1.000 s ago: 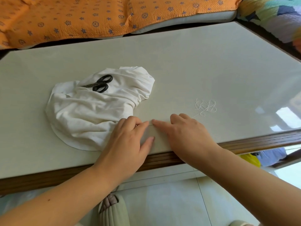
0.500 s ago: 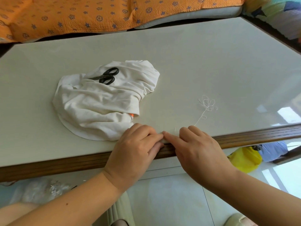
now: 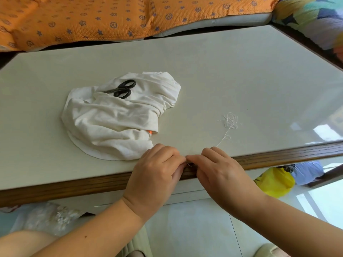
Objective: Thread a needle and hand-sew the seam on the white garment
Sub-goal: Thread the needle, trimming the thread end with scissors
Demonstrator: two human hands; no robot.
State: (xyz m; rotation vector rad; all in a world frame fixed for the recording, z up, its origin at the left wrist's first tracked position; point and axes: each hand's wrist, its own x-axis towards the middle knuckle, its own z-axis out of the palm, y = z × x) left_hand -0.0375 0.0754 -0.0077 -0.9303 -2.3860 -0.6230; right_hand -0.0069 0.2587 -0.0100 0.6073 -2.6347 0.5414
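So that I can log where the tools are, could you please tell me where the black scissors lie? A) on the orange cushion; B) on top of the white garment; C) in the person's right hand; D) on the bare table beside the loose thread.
B: the scissors rest on the upper folds of the white garment, well apart from the thread tangle.

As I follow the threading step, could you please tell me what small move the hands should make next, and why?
Probably lift the thin metal needle clear of the brown wooden table edge to show its eye: the left hand and right hand meet fingertip to fingertip over it, and the loose white thread runs from its tangle toward the right hand.
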